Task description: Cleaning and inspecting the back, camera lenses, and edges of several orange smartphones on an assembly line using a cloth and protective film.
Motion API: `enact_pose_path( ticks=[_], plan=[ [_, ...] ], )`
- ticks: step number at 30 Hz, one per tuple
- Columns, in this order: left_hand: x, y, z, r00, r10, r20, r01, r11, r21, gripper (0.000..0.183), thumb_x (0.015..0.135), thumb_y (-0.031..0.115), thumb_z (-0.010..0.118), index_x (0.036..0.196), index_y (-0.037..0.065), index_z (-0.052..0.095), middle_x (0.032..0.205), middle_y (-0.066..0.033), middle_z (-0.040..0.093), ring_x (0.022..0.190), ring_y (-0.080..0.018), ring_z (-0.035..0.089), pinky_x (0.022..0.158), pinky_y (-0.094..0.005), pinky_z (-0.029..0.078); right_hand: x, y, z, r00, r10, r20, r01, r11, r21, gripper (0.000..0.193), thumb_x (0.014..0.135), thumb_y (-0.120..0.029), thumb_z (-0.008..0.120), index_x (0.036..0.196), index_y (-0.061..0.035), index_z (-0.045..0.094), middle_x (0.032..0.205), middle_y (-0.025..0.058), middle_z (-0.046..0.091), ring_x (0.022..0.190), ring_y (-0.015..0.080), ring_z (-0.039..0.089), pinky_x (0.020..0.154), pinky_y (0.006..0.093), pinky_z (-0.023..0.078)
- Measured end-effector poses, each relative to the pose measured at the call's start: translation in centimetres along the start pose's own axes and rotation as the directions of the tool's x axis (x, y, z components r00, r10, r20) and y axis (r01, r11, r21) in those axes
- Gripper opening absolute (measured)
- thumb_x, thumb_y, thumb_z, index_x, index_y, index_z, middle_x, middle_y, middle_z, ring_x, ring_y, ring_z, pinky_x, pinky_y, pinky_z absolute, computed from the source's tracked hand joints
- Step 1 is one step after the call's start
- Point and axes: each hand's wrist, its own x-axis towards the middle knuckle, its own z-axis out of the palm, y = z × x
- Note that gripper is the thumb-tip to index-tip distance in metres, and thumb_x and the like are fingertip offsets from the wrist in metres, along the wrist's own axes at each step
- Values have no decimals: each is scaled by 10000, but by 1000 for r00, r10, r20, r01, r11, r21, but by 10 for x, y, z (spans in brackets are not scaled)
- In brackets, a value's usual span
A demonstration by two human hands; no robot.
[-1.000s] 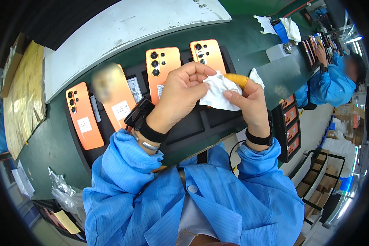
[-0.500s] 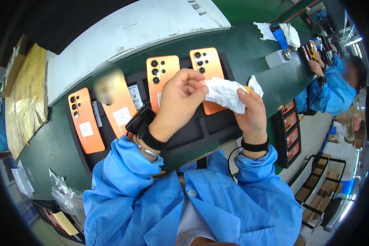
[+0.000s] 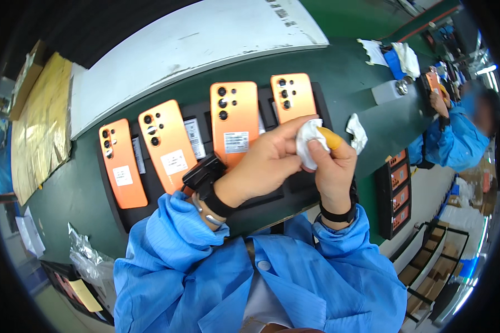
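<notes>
A crumpled white cloth (image 3: pixel 306 143) is bunched between my two hands, above the right end of the tray. My left hand (image 3: pixel 264 164) is closed at the cloth's left side, with its fingertips partly behind it. From the other side, my right hand (image 3: pixel 334 176) pinches the cloth between thumb and index finger; a yellow finger cot (image 3: pixel 330 137) covers that index fingertip. Below the hands, several orange smartphones lie camera side up on a black tray (image 3: pixel 122 213). The rightmost smartphone (image 3: pixel 294 100) is partly hidden by my hands. Another smartphone (image 3: pixel 234 114) lies left of it, bearing a white label.
A second white cloth (image 3: pixel 356 134) lies right of the tray on the green table (image 3: pixel 339 72). Farther back stands a clear bottle with a metal top (image 3: pixel 389 91). A co-worker (image 3: pixel 453 136) sits at the right. Crumpled clear plastic (image 3: pixel 91 258) is at the lower left.
The cloth, earlier stretched out between my hands, is now bunched up small. My hands have come together, the left moving right and slightly down. The view has shifted slightly.
</notes>
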Motion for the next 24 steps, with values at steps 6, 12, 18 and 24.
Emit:
enact_pose_path(
  ticks=[6,12,18,24],
  plan=[
    [-6,-1,2,996,38,-85,23,785,619,614,888,-74,525,1480,34,402,984,-142,738,893,-247,728,785,-341,563,15,2,0,985,-135,-110,105,964,-243,155,945,-21,692,1089,34,710,923,12,698,834,59,620,717,206,489],
    [-6,-3,4,967,246,-66,-61,477,877,428,877,-20,579,1302,20,552,909,-160,718,817,-353,713,723,-405,564,15,2,-6,984,-175,23,161,832,-531,168,913,35,658,1077,33,689,955,111,687,802,171,667,717,277,507],
    [-5,1,6,957,291,-10,-90,326,941,331,872,1,603,1202,12,627,939,-162,697,840,-341,697,730,-402,562,27,-13,-61,924,-381,-6,228,566,-792,260,892,77,584,1126,22,683,989,170,674,828,283,686,722,320,517],
    [-9,4,4,961,276,-32,-24,196,980,282,852,-5,632,1132,-11,668,857,-160,660,700,-309,666,635,-374,531,68,-41,-172,808,-582,-97,49,231,-972,281,871,50,579,1123,-3,693,1004,183,656,884,358,661,767,383,514]
  ],
)
